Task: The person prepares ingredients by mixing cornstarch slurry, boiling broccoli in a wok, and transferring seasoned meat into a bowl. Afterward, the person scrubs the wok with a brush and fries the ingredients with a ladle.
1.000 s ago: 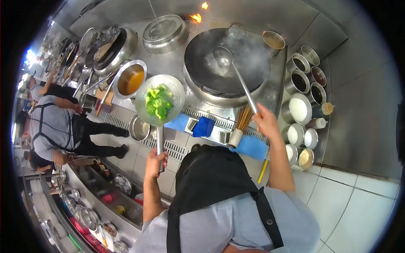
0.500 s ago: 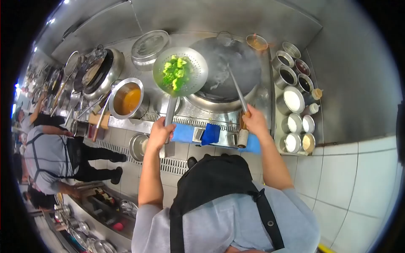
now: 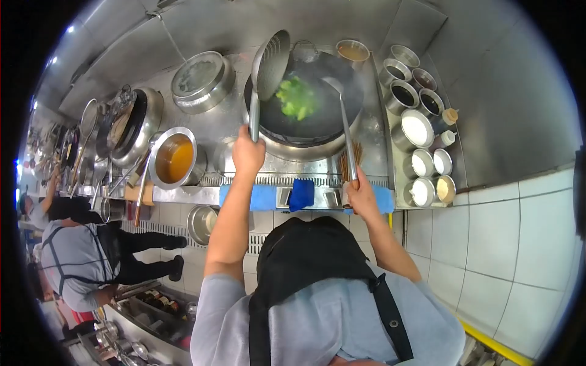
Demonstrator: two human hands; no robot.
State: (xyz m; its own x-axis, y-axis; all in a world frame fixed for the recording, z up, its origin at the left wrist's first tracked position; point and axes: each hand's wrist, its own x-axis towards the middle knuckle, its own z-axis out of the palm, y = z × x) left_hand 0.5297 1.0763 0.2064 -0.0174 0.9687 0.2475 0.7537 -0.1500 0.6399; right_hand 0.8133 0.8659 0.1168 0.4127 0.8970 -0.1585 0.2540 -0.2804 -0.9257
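Observation:
My left hand [image 3: 248,151] is closed round the handle of a perforated strainer [image 3: 274,66]. The strainer is tipped nearly on edge over the left side of a dark wok [image 3: 326,125]. Bright green broccoli [image 3: 296,99], slightly blurred, is at the wok, just right of the strainer. In my right hand [image 3: 361,194] is the lower end of a long-handled metal ladle [image 3: 346,125], whose head is over the right part of the wok. A bamboo brush [image 3: 351,163] stands close to that hand, partly hidden.
A pot of orange-brown liquid [image 3: 174,160] and a lidded metal pot [image 3: 198,82] stand left of the wok. Seasoning containers [image 3: 417,129] line the right side, with a small bowl [image 3: 353,51] behind. Blue cloths [image 3: 301,194] lie along the front edge. Another person [image 3: 76,256] stands at left.
The strainer has moved right and tilted from nearly flat to nearly upright, and the broccoli has left it for the wok. The ladle is still held, its head slightly shifted.

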